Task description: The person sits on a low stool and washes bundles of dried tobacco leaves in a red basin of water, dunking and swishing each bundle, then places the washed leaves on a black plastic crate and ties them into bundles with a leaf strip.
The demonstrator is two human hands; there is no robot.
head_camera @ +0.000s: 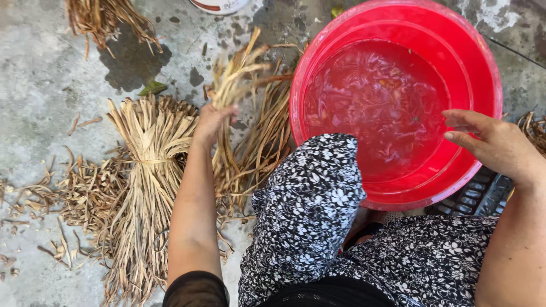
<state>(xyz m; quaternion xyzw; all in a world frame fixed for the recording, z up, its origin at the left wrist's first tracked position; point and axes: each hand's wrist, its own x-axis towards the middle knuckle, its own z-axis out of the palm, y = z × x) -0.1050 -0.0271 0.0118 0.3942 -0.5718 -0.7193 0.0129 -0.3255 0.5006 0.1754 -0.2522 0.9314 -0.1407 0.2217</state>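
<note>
My left hand [211, 122] grips a bunch of long dried plant strips [236, 85], lifting it off the concrete floor beside a red plastic basin [483, 68] filled with water. My right hand [495, 142] hovers over the basin's right rim with fingers spread, holding nothing. A tied bundle of dried strips [142, 187] lies on the floor to the left of my left arm. My knee in black-and-white floral fabric [310, 199] rises in front of the basin and hides its near rim.
Loose dried strips and scraps [51, 199] litter the wet concrete at left. Another clump [105, 20] lies at top left. A white container's base [219, 4] shows at the top edge. A dark grid-patterned object [478, 196] sits under the basin's right side.
</note>
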